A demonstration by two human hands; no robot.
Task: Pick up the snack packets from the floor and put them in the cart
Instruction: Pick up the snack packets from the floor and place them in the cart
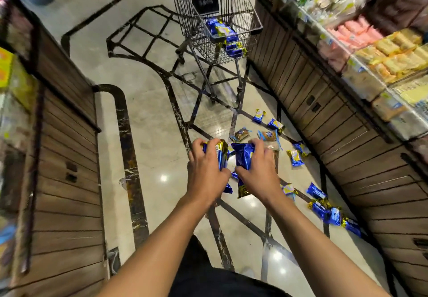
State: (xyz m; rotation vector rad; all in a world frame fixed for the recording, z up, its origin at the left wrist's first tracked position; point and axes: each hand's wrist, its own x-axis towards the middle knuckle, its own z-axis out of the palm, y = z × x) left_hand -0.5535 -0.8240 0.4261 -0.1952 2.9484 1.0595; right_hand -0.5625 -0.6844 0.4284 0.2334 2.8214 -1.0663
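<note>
Left hand [206, 167]: fingers curled round a bunch of blue-and-gold snack packets [220, 155], held above the floor.
Right hand [259, 169]: clamped on its own blue packet bundle [243, 157]; a gold crimped end hangs below the palm.
Hands, relation: side by side, nearly touching, each loaded.
Cart [252, 22]: at 12 o'clock from the hands, well apart; wire basket, open top, long axis running away from the viewer.
Cart contents: several blue packets [222, 30] already lying in the basket.
Nearer hand: the two look about equally far from the cart; the right lies slightly more in line with it.
Coming move, judged: carry both bundles forward toward 12 o'clock and over the near rim.
Floor packets [295, 157]: scattered from 1 to 4 o'clock of the hands, close along the wooden shelf base [347, 139].
Odd items: two brownish, clear-wrapped pieces [240, 134] at 1 o'clock.
Packet material: glossy foil film, pillow-shaped, crinkled, probably light and slippery.
Floor [150, 134]: polished pale stone with dark inlaid lines, reflective.
</note>
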